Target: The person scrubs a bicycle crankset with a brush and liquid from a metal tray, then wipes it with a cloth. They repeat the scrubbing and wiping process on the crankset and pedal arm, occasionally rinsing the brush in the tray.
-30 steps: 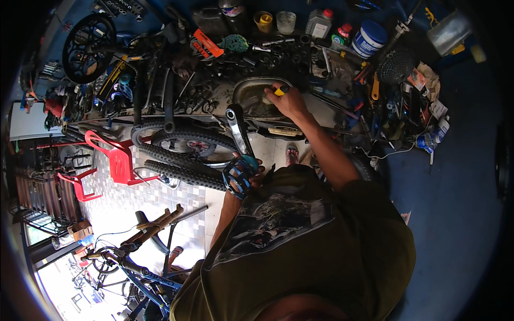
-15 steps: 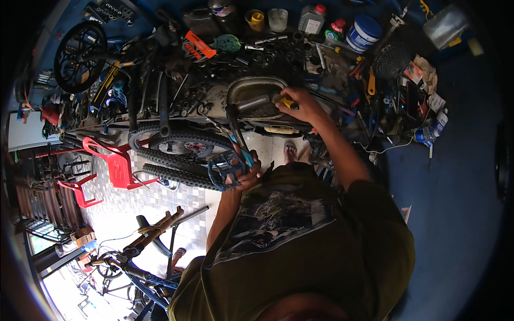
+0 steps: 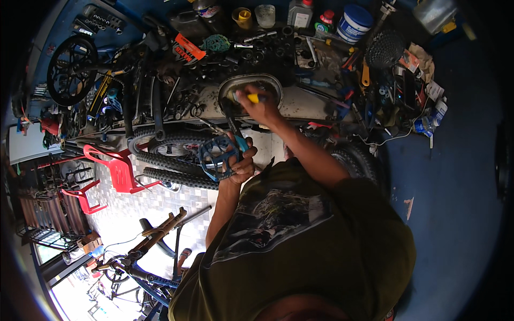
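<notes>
Clutching the pedal end of a dark crank arm (image 3: pixel 232 122) in the left hand (image 3: pixel 243 167), a person in an olive printed shirt (image 3: pixel 342 241) stands at the front edge of a cluttered desk (image 3: pixel 308 101), where an oval metal tray (image 3: pixel 251 76) sits near the middle. The left hand's fingers are curled around a teal piece (image 3: pixel 242 143) and the crank's lower end, just off the desk's front edge, with a blue cage pedal (image 3: pixel 217 155) jutting out to the left of the knuckles. The crank's other end reaches the tray's front left rim; whether it touches the metal cannot be told. The right hand (image 3: pixel 263 111), slightly blurred, is closed around a yellow-handled tool (image 3: pixel 255 98) above the tray, close to the crank's upper end; the tool's working tip is too indistinct to identify. Along the desk's back edge stand a yellow cup (image 3: pixel 242 19), a clear cup (image 3: pixel 265 16), a grey bottle (image 3: pixel 301 15) with a red cap and a white-and-blue tub (image 3: pixel 353 24). A black chainring (image 3: pixel 72 69) occupies the desk's left end, while a dark cassette (image 3: pixel 384 47) rests toward the back right corner. Below the front edge, knobby tires (image 3: pixel 182 178) lie just beside the pedal, with a red plastic chair (image 3: pixel 119 167) farther left.
</notes>
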`<state>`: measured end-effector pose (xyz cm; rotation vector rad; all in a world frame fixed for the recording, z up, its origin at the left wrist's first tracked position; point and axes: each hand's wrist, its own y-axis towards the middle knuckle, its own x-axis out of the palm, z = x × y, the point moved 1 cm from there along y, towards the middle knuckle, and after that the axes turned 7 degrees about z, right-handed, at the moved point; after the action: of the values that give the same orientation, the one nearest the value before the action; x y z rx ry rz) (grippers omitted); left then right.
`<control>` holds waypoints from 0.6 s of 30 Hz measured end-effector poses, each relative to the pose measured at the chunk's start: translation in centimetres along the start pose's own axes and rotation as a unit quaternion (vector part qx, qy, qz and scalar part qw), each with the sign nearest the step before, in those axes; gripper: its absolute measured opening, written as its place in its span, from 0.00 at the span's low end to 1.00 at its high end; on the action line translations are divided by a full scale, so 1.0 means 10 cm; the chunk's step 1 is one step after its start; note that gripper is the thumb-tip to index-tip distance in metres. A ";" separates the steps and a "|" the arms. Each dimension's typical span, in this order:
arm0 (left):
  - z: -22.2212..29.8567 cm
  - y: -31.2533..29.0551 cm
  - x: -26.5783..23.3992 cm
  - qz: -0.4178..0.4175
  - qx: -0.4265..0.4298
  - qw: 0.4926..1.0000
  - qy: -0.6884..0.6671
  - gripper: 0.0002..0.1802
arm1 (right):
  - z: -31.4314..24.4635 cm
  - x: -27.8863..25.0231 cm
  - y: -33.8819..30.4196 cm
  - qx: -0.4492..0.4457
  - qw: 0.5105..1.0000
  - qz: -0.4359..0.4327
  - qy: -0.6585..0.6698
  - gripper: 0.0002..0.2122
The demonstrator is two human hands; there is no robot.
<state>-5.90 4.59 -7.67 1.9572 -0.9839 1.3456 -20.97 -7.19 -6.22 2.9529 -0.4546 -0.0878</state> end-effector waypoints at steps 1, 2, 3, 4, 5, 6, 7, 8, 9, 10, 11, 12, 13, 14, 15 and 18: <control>-0.02 0.02 0.00 -0.009 0.000 1.000 -0.024 0.34 | 0.09 -0.10 -0.13 -0.052 0.997 -0.051 0.009 0.10; -0.01 0.03 -0.01 -0.020 0.000 0.999 -0.048 0.34 | 0.11 -0.14 -0.24 -0.020 0.997 -0.069 0.012 0.10; 0.01 0.04 -0.01 -0.022 -0.002 0.999 -0.047 0.34 | 0.14 -0.16 -0.29 0.012 0.996 -0.087 0.015 0.09; 0.04 0.05 0.00 -0.023 -0.004 0.999 -0.046 0.33 | 0.17 -0.19 -0.26 -0.002 0.996 -0.091 -0.011 0.09; 0.04 0.04 -0.02 -0.024 -0.007 0.998 -0.049 0.33 | 0.05 -0.25 -0.19 -0.012 0.995 -0.096 -0.040 0.09; 0.03 0.04 -0.03 -0.020 -0.003 0.999 -0.043 0.33 | -0.05 -0.30 -0.12 -0.023 0.993 -0.098 -0.069 0.09; 0.02 0.04 -0.04 -0.015 0.001 0.999 -0.037 0.32 | -0.15 -0.27 -0.07 -0.006 0.996 -0.083 -0.028 0.09; 0.00 0.05 -0.03 -0.009 0.002 1.000 -0.029 0.32 | -0.25 -0.20 -0.03 0.009 0.998 -0.065 0.014 0.09; -0.01 0.07 -0.01 -0.001 0.001 1.000 -0.021 0.32 | -0.28 -0.13 0.02 0.025 0.997 -0.044 0.057 0.09; -0.02 0.09 0.01 0.008 0.001 1.000 -0.023 0.32 | -0.17 -0.06 0.02 -0.065 0.998 -0.026 0.004 0.10; -0.01 0.08 0.02 0.013 0.008 1.000 -0.025 0.31 | -0.18 -0.05 -0.06 -0.075 0.994 -0.065 -0.048 0.09; 0.00 0.09 0.03 0.018 0.013 0.999 -0.026 0.31 | -0.17 -0.10 -0.15 -0.079 0.992 -0.086 -0.042 0.09; 0.02 0.11 0.05 0.005 0.002 0.999 -0.043 0.32 | -0.15 -0.16 -0.23 -0.084 0.990 -0.107 -0.035 0.10; 0.03 0.13 0.05 -0.009 -0.006 0.998 -0.061 0.32 | -0.15 -0.19 -0.30 -0.062 0.990 -0.116 -0.041 0.10; 0.03 0.13 0.06 -0.022 -0.015 0.997 -0.078 0.32 | -0.16 -0.21 -0.28 -0.085 0.988 -0.115 -0.063 0.10; 0.02 0.11 0.03 0.007 0.008 0.999 -0.040 0.35 | -0.25 -0.22 -0.16 -0.110 0.980 -0.121 -0.116 0.09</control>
<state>-6.64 3.69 -7.36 2.0337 -1.0284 1.2955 -22.37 -4.72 -3.96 2.7735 -0.1011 -0.4829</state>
